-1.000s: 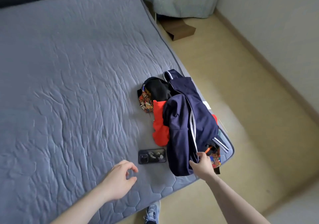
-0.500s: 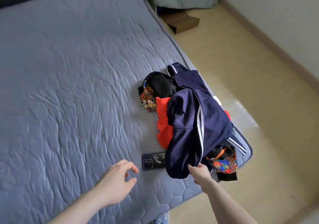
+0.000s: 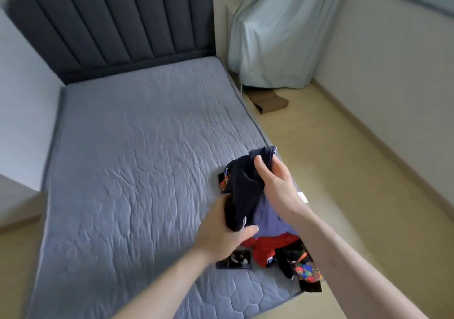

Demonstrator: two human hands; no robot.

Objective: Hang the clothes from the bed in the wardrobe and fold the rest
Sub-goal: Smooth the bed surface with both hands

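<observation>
Navy jacket (image 3: pixel 242 191) was off the bed (image 3: pixel 137 161), above the clothes pile (image 3: pixel 290 252), both grips pinching it: left hand (image 3: pixel 221 235) low, right hand (image 3: pixel 275 183) high; best spread it, find the collar.

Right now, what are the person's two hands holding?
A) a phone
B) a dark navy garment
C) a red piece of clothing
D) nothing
B: the left hand and the right hand both grip the dark navy garment above the bed, while the phone and the red garment lie below.
</observation>
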